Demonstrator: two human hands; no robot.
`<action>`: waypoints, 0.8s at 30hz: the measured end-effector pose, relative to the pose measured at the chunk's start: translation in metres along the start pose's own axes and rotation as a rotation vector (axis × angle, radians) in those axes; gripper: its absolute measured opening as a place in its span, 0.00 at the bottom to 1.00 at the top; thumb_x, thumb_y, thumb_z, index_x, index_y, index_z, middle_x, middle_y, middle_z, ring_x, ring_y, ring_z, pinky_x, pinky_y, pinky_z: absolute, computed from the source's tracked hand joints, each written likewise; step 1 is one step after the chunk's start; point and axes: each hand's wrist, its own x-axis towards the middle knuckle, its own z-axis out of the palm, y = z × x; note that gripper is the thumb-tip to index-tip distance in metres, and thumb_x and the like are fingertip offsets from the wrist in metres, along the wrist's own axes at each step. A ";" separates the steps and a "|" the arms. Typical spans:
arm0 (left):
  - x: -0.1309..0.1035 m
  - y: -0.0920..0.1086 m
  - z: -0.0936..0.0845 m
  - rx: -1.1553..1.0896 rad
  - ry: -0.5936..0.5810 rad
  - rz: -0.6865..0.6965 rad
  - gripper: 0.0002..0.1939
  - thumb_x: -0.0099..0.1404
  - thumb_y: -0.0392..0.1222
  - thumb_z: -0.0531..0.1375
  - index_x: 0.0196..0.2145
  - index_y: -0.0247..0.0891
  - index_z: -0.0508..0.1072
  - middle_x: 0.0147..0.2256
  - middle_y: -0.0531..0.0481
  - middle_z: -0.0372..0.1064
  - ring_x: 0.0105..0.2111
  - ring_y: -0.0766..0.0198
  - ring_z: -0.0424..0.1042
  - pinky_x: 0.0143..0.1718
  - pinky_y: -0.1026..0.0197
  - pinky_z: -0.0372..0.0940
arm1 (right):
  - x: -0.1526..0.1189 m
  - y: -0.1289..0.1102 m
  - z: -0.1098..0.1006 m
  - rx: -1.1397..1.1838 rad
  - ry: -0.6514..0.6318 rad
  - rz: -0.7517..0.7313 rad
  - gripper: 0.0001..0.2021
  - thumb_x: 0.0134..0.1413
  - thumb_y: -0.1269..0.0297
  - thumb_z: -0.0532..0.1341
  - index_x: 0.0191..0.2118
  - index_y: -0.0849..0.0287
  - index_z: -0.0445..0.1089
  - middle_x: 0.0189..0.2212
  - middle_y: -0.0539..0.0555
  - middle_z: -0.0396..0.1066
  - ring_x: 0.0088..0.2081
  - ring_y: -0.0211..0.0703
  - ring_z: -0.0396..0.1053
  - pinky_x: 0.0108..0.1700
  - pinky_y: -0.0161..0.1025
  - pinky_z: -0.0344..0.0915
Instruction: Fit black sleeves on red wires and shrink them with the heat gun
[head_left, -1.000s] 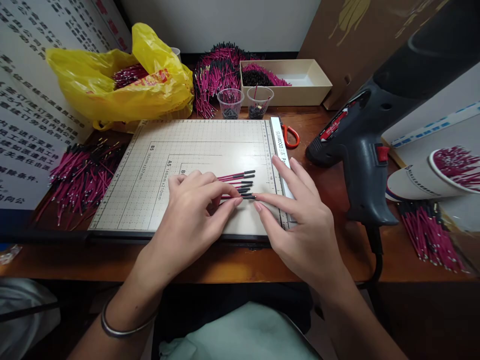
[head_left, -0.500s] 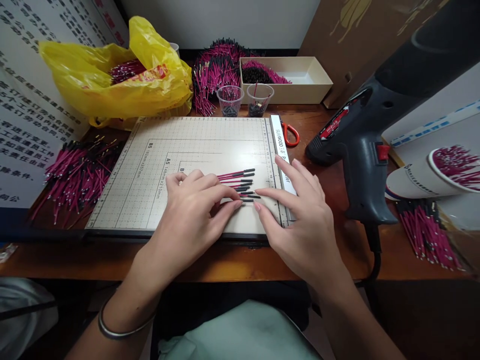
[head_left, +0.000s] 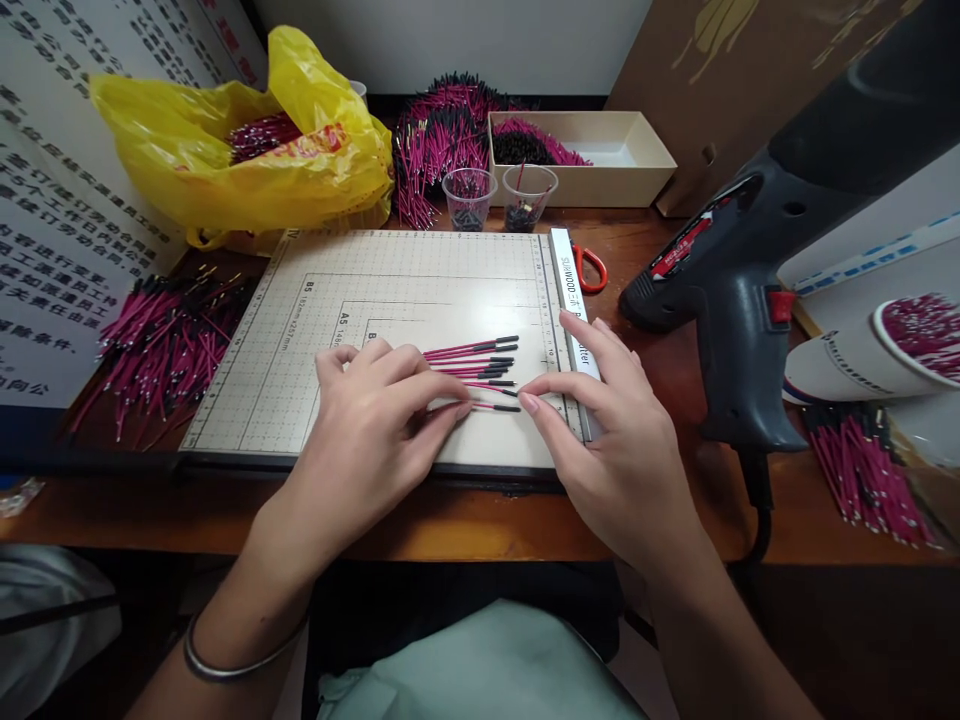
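Several pink wires with black-sleeved ends [head_left: 469,368] lie roughly side by side on the paper cutter's gridded board [head_left: 420,265], sleeves pointing right. My left hand [head_left: 367,420] is closed, its thumb and index finger pinching the pink part of the nearest wire [head_left: 505,408]; the wires' left ends are hidden beneath this hand. Just right of the sleeves, my right hand [head_left: 615,430] has its thumb and index fingertip together at the black tip of another wire [head_left: 507,392]. Its other fingers extend over the cutter's white edge strip [head_left: 576,310].
Behind the board are a yellow bag [head_left: 247,190], a heap of wires [head_left: 442,140], two clear cups [head_left: 469,200] and a cream box [head_left: 585,185]. Red-handled scissors [head_left: 592,270] and a heat gun [head_left: 739,290] are on the right. More wires [head_left: 169,350] lie left.
My left hand has slid a little left along the wires. The right thumb and index finger, apart before, have come together at a wire's tip. The view has shifted slightly.
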 end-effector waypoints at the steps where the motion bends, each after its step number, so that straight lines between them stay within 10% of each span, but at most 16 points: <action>1: 0.000 0.000 0.001 0.019 0.030 -0.001 0.07 0.73 0.45 0.62 0.44 0.46 0.81 0.38 0.49 0.75 0.41 0.55 0.69 0.45 0.49 0.51 | 0.000 0.000 0.000 -0.004 -0.004 -0.008 0.07 0.63 0.65 0.62 0.36 0.54 0.79 0.64 0.59 0.70 0.68 0.70 0.63 0.65 0.80 0.57; 5: 0.001 0.001 0.005 0.081 0.147 0.041 0.10 0.74 0.48 0.62 0.50 0.47 0.79 0.49 0.45 0.75 0.47 0.51 0.68 0.45 0.49 0.52 | 0.000 0.000 -0.001 0.015 -0.021 -0.035 0.06 0.64 0.66 0.62 0.37 0.53 0.78 0.65 0.59 0.69 0.69 0.69 0.62 0.65 0.82 0.55; 24: 0.003 -0.005 0.002 -0.181 0.046 0.045 0.05 0.71 0.44 0.66 0.41 0.48 0.83 0.39 0.53 0.79 0.39 0.58 0.67 0.42 0.53 0.51 | -0.001 0.002 -0.002 0.114 -0.021 -0.011 0.05 0.65 0.64 0.62 0.38 0.49 0.75 0.58 0.55 0.73 0.68 0.65 0.63 0.64 0.86 0.53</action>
